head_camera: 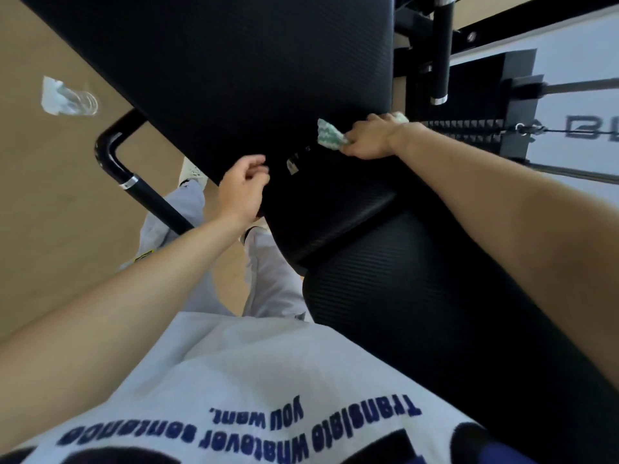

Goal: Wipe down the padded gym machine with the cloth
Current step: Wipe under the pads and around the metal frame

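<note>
White printed shirt (pixel 268 380) nearest; right hand (pixel 366 139) grips green-white cloth (pixel 330 139) against black pad (pixel 234 78); left hand (pixel 243 192) loosely curled, apparently empty.

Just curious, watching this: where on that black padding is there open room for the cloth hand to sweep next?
Open: the big upper pad, above both hands. Also the lower pad, between the forearms. Crowded: by the right hand and cloth, near the metal bars.

Both bare arms reach forward: right hand (pixel 366 137) fisted tight, left hand (pixel 244 189) loosely curled, fingers apart.
</note>
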Demonstrator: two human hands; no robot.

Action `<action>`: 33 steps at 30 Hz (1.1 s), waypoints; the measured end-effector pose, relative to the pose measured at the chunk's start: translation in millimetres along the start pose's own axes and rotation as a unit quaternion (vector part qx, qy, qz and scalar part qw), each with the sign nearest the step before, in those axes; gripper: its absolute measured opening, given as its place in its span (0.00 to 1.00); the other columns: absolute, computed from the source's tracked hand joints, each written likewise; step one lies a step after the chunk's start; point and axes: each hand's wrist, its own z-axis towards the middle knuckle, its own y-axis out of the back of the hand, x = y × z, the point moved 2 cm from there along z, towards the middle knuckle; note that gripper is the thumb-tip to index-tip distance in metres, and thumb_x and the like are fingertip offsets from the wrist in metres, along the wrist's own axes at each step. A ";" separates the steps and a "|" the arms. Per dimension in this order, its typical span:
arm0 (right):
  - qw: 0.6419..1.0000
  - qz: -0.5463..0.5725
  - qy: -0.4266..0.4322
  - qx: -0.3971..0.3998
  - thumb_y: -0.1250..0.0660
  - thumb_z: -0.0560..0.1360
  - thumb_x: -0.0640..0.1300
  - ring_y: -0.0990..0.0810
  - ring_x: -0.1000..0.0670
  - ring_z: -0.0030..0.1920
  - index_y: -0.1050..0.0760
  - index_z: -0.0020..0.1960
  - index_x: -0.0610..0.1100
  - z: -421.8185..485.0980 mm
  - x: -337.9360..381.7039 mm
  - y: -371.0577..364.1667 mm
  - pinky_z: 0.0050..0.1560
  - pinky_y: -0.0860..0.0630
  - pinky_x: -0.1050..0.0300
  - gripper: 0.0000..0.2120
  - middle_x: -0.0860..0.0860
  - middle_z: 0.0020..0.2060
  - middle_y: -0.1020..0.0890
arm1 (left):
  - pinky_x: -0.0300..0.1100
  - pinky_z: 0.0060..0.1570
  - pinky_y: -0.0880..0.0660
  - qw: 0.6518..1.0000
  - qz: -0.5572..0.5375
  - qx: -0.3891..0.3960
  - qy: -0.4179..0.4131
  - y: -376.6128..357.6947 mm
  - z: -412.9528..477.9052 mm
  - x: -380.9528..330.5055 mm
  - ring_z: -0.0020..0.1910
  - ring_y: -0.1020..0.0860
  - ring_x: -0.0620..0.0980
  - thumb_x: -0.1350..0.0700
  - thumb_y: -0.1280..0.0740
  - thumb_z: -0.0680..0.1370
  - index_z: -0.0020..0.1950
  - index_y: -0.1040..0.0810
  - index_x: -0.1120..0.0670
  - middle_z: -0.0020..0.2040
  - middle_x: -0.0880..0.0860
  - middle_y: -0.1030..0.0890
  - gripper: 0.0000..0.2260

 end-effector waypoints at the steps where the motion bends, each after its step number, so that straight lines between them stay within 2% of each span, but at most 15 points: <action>1: 1.000 -0.008 0.020 -0.012 0.49 0.81 0.64 0.37 0.39 0.76 0.35 0.77 0.58 1.2 6.4 -3.9 0.75 0.43 0.39 0.27 0.49 0.75 0.32 | 0.44 0.65 0.24 0.999 -0.006 0.015 -0.034 -6.0 9.4 -16.4 0.60 0.20 0.47 0.57 0.36 0.81 0.67 0.20 0.51 0.57 0.47 0.18 0.15; 4: 0.997 0.009 0.074 -0.028 0.47 0.82 0.59 0.40 0.40 0.75 0.35 0.77 0.61 -10.4 23.8 -11.1 0.76 0.48 0.38 0.24 0.52 0.75 0.32 | 0.43 0.68 0.26 0.989 0.003 0.102 -0.106 -34.2 39.7 -60.2 0.61 0.21 0.44 0.55 0.40 0.83 0.65 0.18 0.51 0.58 0.47 0.17 0.15; 6: 0.995 0.019 0.092 -0.043 0.45 0.80 0.58 0.40 0.41 0.73 0.32 0.75 0.63 -17.6 26.9 -12.9 0.75 0.48 0.38 0.23 0.54 0.74 0.33 | 0.43 0.69 0.26 0.980 0.018 0.156 -0.124 -60.6 56.6 -77.9 0.63 0.21 0.45 0.54 0.42 0.82 0.66 0.19 0.54 0.61 0.50 0.18 0.17; 8: 0.989 0.065 0.115 -0.063 0.39 0.78 0.54 0.35 0.42 0.71 0.27 0.72 0.60 -31.4 25.0 -11.7 0.73 0.41 0.42 0.22 0.53 0.72 0.29 | 0.38 0.63 0.26 0.972 0.028 0.215 -0.091 -86.5 68.4 -85.4 0.60 0.22 0.47 0.55 0.42 0.84 0.67 0.20 0.58 0.61 0.55 0.19 0.17; 9: 0.982 0.114 0.126 -0.088 0.35 0.75 0.50 0.29 0.44 0.69 0.24 0.70 0.57 -38.6 21.9 -10.2 0.71 0.35 0.47 0.22 0.51 0.68 0.24 | 0.38 0.60 0.26 0.968 0.032 0.241 -0.070 -96.8 71.5 -86.8 0.59 0.23 0.48 0.56 0.43 0.85 0.66 0.20 0.59 0.60 0.56 0.19 0.16; 11: 0.946 0.248 0.111 -0.175 0.31 0.71 0.44 0.19 0.49 0.60 0.17 0.62 0.49 -50.9 5.1 -6.6 0.63 0.25 0.55 0.20 0.50 0.58 0.16 | 0.39 0.57 0.27 0.961 0.052 0.265 -0.051 -110.2 78.1 -88.7 0.57 0.24 0.48 0.56 0.45 0.87 0.62 0.20 0.57 0.58 0.54 0.20 0.14; 13: 0.900 0.350 0.050 -0.256 0.30 0.70 0.43 0.17 0.51 0.55 0.15 0.57 0.47 -58.6 -21.4 -7.1 0.61 0.21 0.52 0.16 0.51 0.53 0.14 | 0.37 0.57 0.29 0.953 0.084 0.285 -0.054 -116.2 84.4 -92.9 0.63 0.24 0.47 0.53 0.47 0.88 0.66 0.21 0.57 0.63 0.52 0.20 0.17; 14: 0.897 0.353 0.021 -0.265 0.30 0.71 0.45 0.18 0.50 0.57 0.16 0.59 0.47 -61.2 -31.4 -8.1 0.62 0.22 0.49 0.17 0.50 0.54 0.15 | 0.37 0.60 0.30 0.947 0.098 0.301 -0.056 -119.4 86.4 -94.0 0.67 0.25 0.47 0.51 0.48 0.88 0.71 0.23 0.55 0.68 0.52 0.21 0.19; 17: 0.942 0.284 -0.055 -0.172 0.28 0.73 0.51 0.26 0.42 0.67 0.29 0.74 0.47 -54.4 -51.0 -17.3 0.67 0.27 0.45 0.30 0.45 0.66 0.25 | 0.39 0.67 0.35 0.925 0.127 0.352 -0.058 -136.0 84.5 -100.9 0.75 0.30 0.48 0.47 0.48 0.88 0.80 0.33 0.52 0.77 0.52 0.28 0.21; 19: 0.949 0.281 -0.079 -0.119 0.26 0.74 0.55 0.27 0.41 0.70 0.35 0.77 0.46 -47.7 -58.9 -18.6 0.68 0.28 0.48 0.36 0.44 0.71 0.27 | 0.39 0.69 0.36 0.923 0.125 0.360 -0.050 -146.8 85.4 -106.3 0.79 0.34 0.50 0.49 0.48 0.88 0.82 0.37 0.51 0.79 0.52 0.32 0.21; 21: 0.949 0.286 -0.087 -0.097 0.25 0.74 0.57 0.27 0.42 0.70 0.34 0.78 0.46 -43.8 -62.6 -14.7 0.69 0.28 0.48 0.37 0.45 0.72 0.27 | 0.39 0.71 0.38 0.923 0.120 0.363 -0.035 -151.2 87.5 -108.7 0.81 0.37 0.50 0.49 0.48 0.89 0.83 0.40 0.49 0.82 0.51 0.35 0.22; 25: 0.945 0.299 -0.098 -0.084 0.24 0.73 0.55 0.27 0.42 0.72 0.34 0.78 0.46 -46.6 -59.8 -8.0 0.71 0.29 0.49 0.38 0.45 0.73 0.26 | 0.39 0.68 0.40 0.917 0.144 0.373 -0.023 -146.2 87.3 -102.0 0.81 0.38 0.51 0.47 0.47 0.88 0.83 0.40 0.46 0.82 0.51 0.36 0.22; 29: 0.946 0.286 -0.117 -0.096 0.25 0.73 0.55 0.24 0.41 0.68 0.31 0.76 0.48 -50.5 -49.0 -5.2 0.65 0.26 0.49 0.34 0.45 0.69 0.24 | 0.40 0.70 0.37 0.929 0.166 0.331 -0.014 -118.4 73.1 -85.0 0.78 0.33 0.51 0.46 0.48 0.88 0.81 0.36 0.48 0.80 0.52 0.32 0.22; 30: 0.949 0.272 -0.122 -0.106 0.26 0.75 0.55 0.25 0.41 0.68 0.31 0.76 0.50 -51.6 -44.3 -6.1 0.65 0.26 0.48 0.33 0.45 0.70 0.24 | 0.39 0.69 0.36 0.931 0.169 0.323 -0.007 -108.7 66.6 -81.9 0.76 0.32 0.49 0.46 0.48 0.88 0.81 0.35 0.50 0.78 0.52 0.31 0.22; 33: 0.960 0.205 -0.135 -0.131 0.34 0.80 0.57 0.28 0.38 0.70 0.32 0.76 0.54 -55.1 -23.2 -11.2 0.66 0.28 0.41 0.26 0.44 0.71 0.28 | 0.36 0.58 0.33 0.936 0.177 0.304 0.028 -79.5 53.8 -59.6 0.64 0.27 0.44 0.44 0.49 0.88 0.78 0.31 0.50 0.65 0.46 0.28 0.21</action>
